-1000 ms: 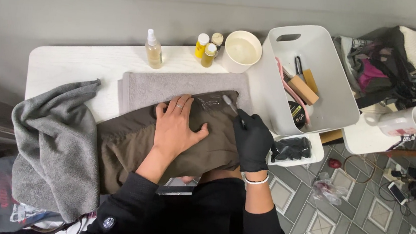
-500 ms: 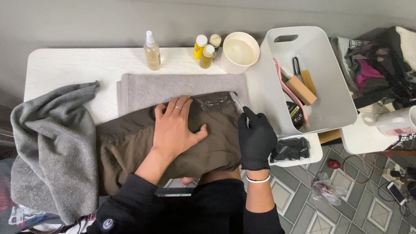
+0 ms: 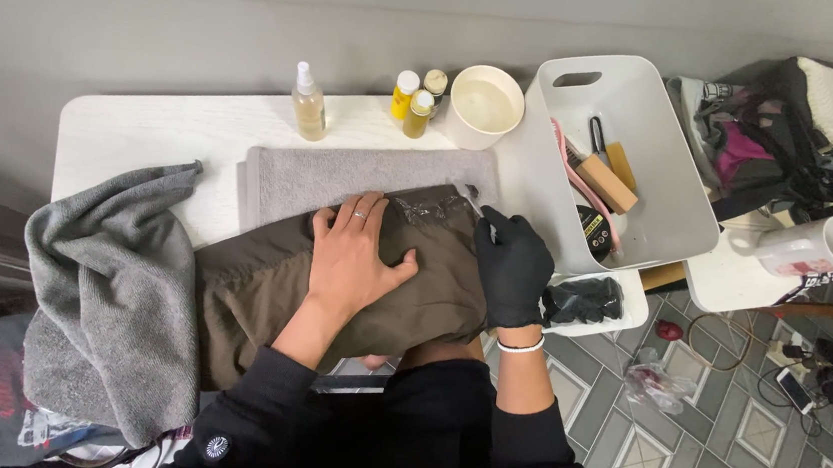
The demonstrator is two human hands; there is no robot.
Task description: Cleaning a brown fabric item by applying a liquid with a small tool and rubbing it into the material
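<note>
Here, brown garment [image 3: 412,284] laid across grey towel [image 3: 342,172] at centre of white worktop [image 3: 144,130]. Left hand [image 3: 354,254], bare, spread flat with fingers apart, pressing cloth down. Right hand [image 3: 509,262], in black glove, curled at 3 o'clock of the left, fingertips pinching something small and thin at the garment's upper corner; exact item too small to tell.

Judged sound practice: keep flat palm close to the worked spot so fabric stays taut; work in short strokes over the towel backing, not over bare worktop.

Edges and room: spray bottle [image 3: 308,104], small yellow bottles [image 3: 415,98] and cream bowl [image 3: 486,105] ranged at 12 o'clock along rear edge, apart from garment. White bin [image 3: 663,175] with brushes at 2 o'clock, just beside gloved hand; little elbow room there. Spare black glove [image 3: 581,301] at 3 o'clock near worktop edge, at risk of slipping off. Grey cloth [image 3: 109,308] heaped at 9 o'clock, overhanging. Open room mainly at 10 o'clock.
</note>
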